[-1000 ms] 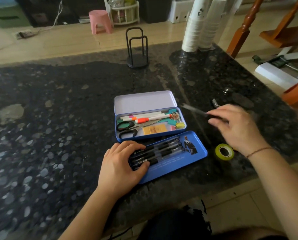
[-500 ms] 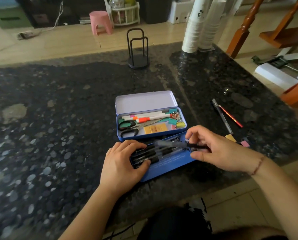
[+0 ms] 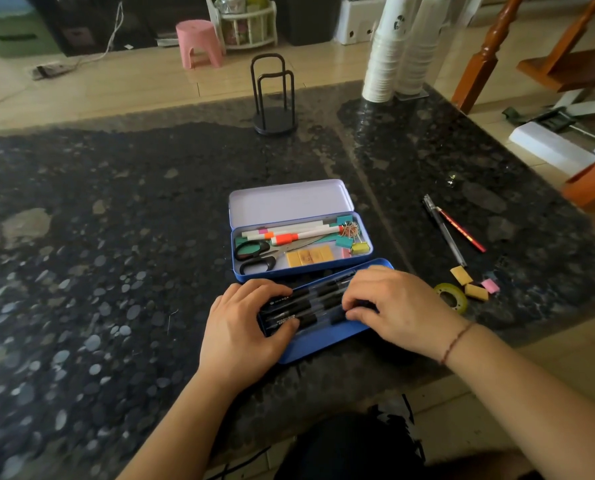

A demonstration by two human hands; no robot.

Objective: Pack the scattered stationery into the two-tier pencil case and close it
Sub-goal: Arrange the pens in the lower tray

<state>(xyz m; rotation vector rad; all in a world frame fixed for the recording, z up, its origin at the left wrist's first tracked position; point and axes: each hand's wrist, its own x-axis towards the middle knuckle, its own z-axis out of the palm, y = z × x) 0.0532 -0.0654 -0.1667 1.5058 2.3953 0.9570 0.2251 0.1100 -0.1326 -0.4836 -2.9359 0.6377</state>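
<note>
resting on the blue tray, left hand lies flat over black pens, right hand curls fingertips on them, grip unclear, pencil case open behind.

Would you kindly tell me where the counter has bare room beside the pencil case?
Left of the pencil case is bare; so is the strip between it and the wire stand. Its right is crowded: pens, erasers, tape roll.

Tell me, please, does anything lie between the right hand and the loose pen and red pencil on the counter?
Nothing visible does. The right hand rests on the blue tray; the pen and red pencil lie beyond it across bare counter, with the tape roll nearer, off the path.
</note>
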